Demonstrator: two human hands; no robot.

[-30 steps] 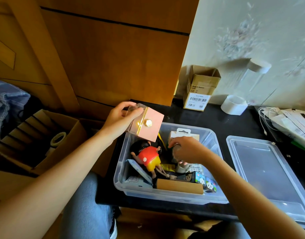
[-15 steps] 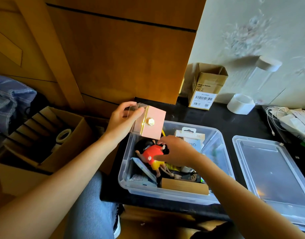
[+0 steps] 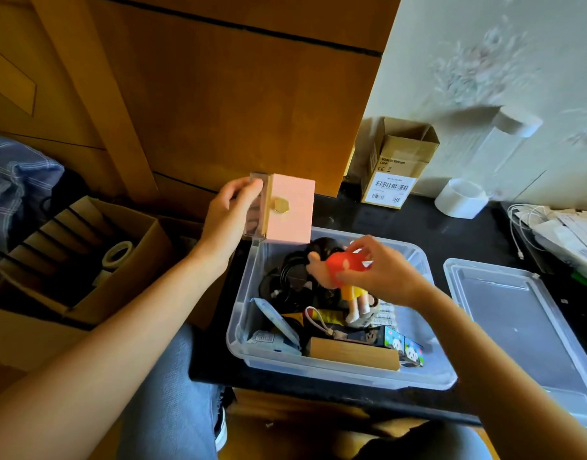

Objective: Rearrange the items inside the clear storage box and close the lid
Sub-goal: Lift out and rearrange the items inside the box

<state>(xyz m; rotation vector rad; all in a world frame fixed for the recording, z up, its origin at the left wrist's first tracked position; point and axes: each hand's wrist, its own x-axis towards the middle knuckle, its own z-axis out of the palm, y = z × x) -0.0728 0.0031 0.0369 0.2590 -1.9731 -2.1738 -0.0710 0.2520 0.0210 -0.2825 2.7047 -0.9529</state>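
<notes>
Our left hand (image 3: 227, 220) grips a pink box (image 3: 289, 209) above the far left corner of the clear storage box (image 3: 345, 368). Our right hand (image 3: 381, 272) pinches a doll (image 3: 343, 280) over it. The lid (image 3: 517, 323) lies just right, on the black table (image 3: 401, 224).

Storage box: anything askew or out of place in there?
Mostly mid-tidy jumble. In the clear storage box, a flat blue packet leans tilted against the near-left wall, and black cables sit loosely tangled. The lid lies off, to the right. No visible damage.
</notes>
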